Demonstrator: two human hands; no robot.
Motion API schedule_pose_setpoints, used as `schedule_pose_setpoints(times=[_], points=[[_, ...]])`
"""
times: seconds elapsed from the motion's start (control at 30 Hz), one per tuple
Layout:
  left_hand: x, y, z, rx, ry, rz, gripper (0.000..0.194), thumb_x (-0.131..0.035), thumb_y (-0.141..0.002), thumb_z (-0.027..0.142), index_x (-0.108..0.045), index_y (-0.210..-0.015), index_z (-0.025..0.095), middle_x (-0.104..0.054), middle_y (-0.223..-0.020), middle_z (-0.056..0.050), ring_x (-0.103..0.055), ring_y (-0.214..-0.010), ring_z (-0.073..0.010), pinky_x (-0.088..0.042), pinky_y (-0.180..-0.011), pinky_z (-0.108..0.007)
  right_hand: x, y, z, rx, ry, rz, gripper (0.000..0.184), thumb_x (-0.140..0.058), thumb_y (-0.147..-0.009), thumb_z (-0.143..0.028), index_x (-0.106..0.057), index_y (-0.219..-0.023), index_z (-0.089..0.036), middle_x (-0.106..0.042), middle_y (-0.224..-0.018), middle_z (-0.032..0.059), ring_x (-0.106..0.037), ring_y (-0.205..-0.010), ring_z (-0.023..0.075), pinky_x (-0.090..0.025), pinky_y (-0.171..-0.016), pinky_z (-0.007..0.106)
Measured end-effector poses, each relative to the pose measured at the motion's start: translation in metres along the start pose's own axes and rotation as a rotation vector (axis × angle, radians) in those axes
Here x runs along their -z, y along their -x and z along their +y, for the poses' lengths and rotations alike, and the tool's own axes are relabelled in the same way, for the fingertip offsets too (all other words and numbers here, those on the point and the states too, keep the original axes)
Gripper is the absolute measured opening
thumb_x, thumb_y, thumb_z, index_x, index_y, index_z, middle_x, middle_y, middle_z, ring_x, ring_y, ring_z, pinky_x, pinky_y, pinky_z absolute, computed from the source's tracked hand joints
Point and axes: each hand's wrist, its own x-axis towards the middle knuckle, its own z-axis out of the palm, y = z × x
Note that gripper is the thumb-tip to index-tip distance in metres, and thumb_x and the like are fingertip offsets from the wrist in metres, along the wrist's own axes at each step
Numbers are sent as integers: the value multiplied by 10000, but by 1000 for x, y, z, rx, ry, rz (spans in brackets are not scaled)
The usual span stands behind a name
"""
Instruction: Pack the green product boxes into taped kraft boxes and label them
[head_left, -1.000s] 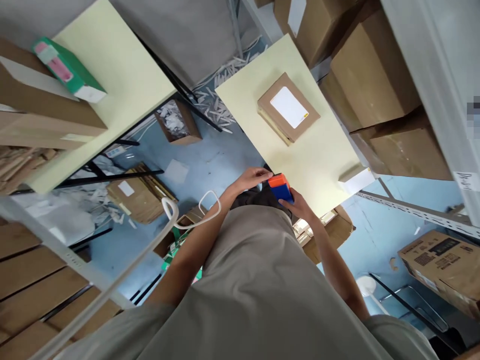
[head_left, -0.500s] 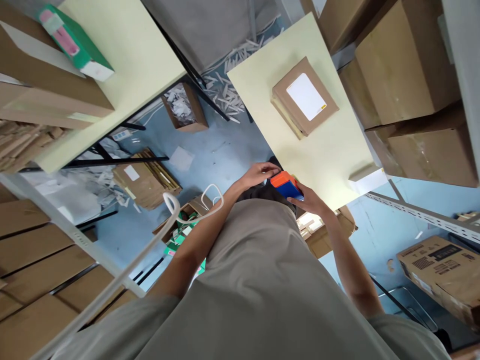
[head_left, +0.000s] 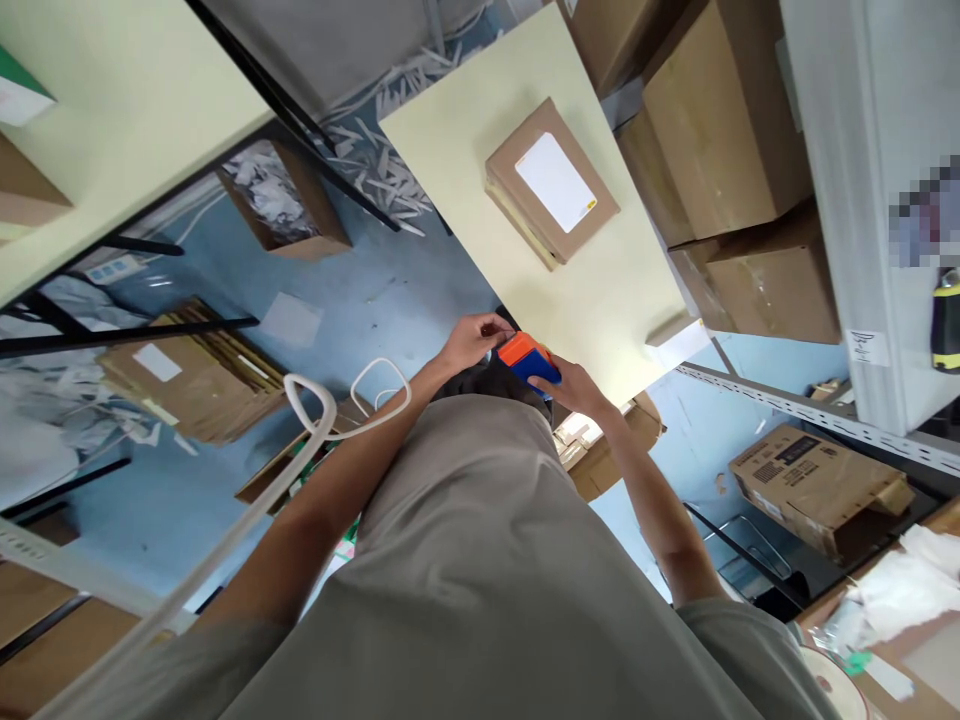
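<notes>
While my right hand point(head_left: 573, 386) is gripping the blue-and-orange box point(head_left: 532, 364) near the surface point(head_left: 600, 305), my left hand point(head_left: 472, 342) is curling, pinch unclear, apparently working the orange end; next is likely calling for steadiness.

The person's left arm point(head_left: 330, 490) slants forward and inward, the left hand point(head_left: 474, 340) held with its fingers curled. The right arm point(head_left: 651, 495) angles in opposite, the right hand point(head_left: 576, 388) wrapped in a grip, thumb extended
</notes>
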Motion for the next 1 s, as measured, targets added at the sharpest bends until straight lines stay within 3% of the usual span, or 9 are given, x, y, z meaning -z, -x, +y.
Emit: schedule_pose_setpoints(times=[0.17,0.27,0.43,0.53,0.8,1.0], points=[[18,-28,2,-100,0,258,272,-838,-816,471,-786,-846,206,-815,-882,-61,-729,-840,-213,-607,-821,-349,20,23,27,-106,137,46,512,-591,-1048,-688,-670,-1263,-230,-800,-915,82,-754,-804,289,-538,-747,343],[27,-55,9,-133,-29,290,236,-855,-830,429,-784,-835,204,-799,-850,-58,-724,-829,-201,-602,-813,-335,28,24,45,-159,217,128,567,-598,-1034,-704,-649,-1328,-222,-798,-917,99,-767,-823,316,-573,-758,372],[22,-100,20,-203,-36,302,188,-847,-863,385,-783,-863,209,-798,-863,-57,-730,-880,-201,-594,-811,-315,26,-11,62,-277,371,355,734,-514,-1066,-721,-541,-1479,-114,-786,-1117,254,-781,-986,409,-632,-884,531],[21,-125,16,-215,-27,320,167,-851,-858,363,-790,-858,207,-798,-858,-57,-722,-869,-197,-589,-804,-314,23,-34,68,-240,418,468,748,-424,-1098,-724,-520,-1497,-99,-763,-1173,294,-769,-1092,426,-626,-983,584],[13,-167,3,-226,-19,449,26,-789,-885,213,-814,-892,212,-816,-949,-52,-698,-820,-172,-581,-856,-340,15,-71,70,-296,475,492,710,-356,-1143,-644,-483,-1520,-55,-741,-1194,311,-755,-1183,425,-615,-1042,584],[-10,-178,10,-161,-42,532,78,-784,-959,300,-791,-956,223,-803,-1071,-64,-717,-940,-201,-564,-959,-357,11,-82,62,-440,432,470,689,-387,-1152,-569,-417,-1569,-20,-733,-1251,335,-767,-1190,428,-619,-1014,555]])
